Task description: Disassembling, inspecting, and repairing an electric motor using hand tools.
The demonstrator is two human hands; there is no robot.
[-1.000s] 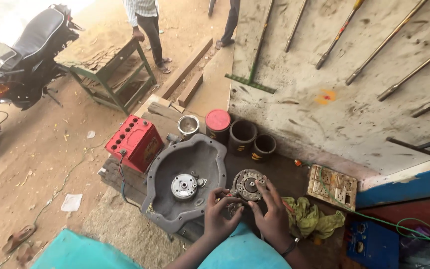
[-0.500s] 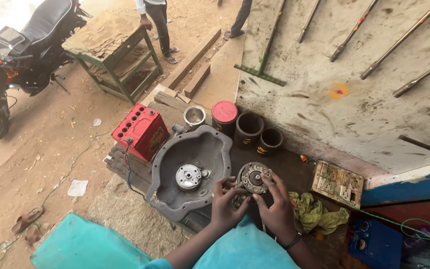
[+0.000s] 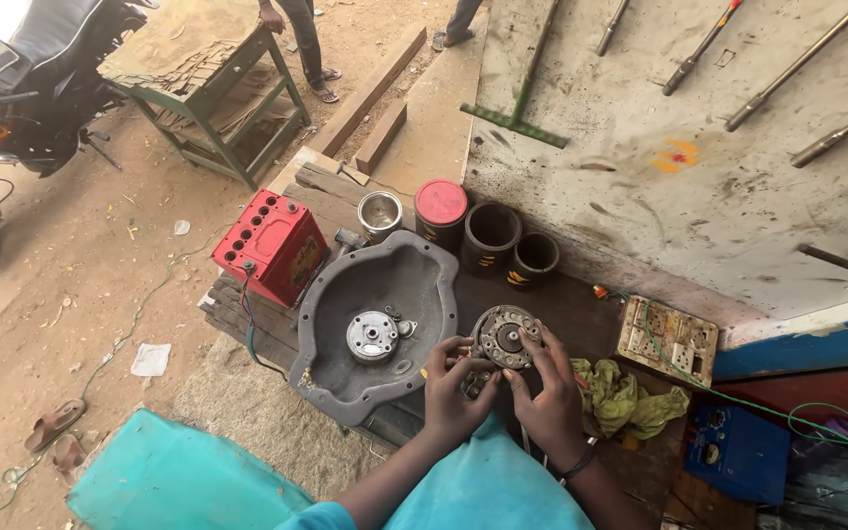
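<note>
My left hand [image 3: 450, 384] and my right hand [image 3: 546, 390] both hold a round metal stator plate with coils [image 3: 504, 337], tilted up above a dark wooden bench [image 3: 581, 306]. The left fingers grip its lower left edge, the right fingers its right edge. Just left lies a grey metal engine cover [image 3: 375, 324], used like a tray, with a small round silver part [image 3: 373, 337] in it. A cloth of teal colour [image 3: 483, 486] covers my lap below the hands.
A red battery [image 3: 269, 246] with wires stands left of the cover. Behind it are a steel cup [image 3: 380, 213], a red-lidded tin [image 3: 441, 211] and two black cans [image 3: 491, 234]. A yellow-green rag [image 3: 625, 397], a switch board [image 3: 668, 339], a blue box [image 3: 738, 450], a motorcycle [image 3: 12, 98].
The camera has shifted, so the scene sits slightly lower and left. My hands have kept hold of the stator plate and turned it a little.
</note>
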